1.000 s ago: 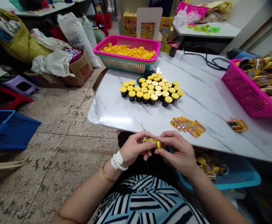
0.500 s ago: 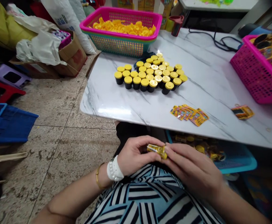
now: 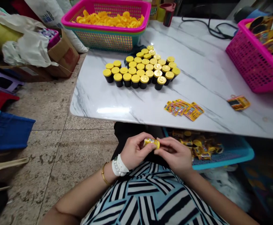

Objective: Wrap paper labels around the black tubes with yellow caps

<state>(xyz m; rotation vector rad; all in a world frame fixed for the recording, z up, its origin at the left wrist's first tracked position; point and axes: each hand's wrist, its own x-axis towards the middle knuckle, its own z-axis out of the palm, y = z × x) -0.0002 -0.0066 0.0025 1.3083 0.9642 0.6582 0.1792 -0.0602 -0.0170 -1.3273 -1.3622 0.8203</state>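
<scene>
My left hand (image 3: pixel 136 149) is closed around a small tub (image 3: pixel 149 142) wrapped in a printed yellow sleeve, held on its side above my lap. Its yellow lid end points right, where the fingertips of my right hand (image 3: pixel 175 153) pinch the rim. On the table, just beyond my hands, lies a fanned stack of printed yellow sleeves (image 3: pixel 184 109). Farther back, several black tubs with yellow lids (image 3: pixel 135 80) stand upright in a tight group.
A pink basket (image 3: pixel 105 26) of yellow plastic pieces sits at the back left of the marble-patterned table (image 3: pixel 202 72). To the right stands another pink basket (image 3: pixel 251 59) of wrapped tubs. Below the table edge, a blue basket (image 3: pixel 238 154) holds more. One sleeve piece (image 3: pixel 239 103) lies apart.
My view has tilted down. My hands stay on the tub; it turned in them, and my right hand shifted from covering the lid end to pinching its rim.
</scene>
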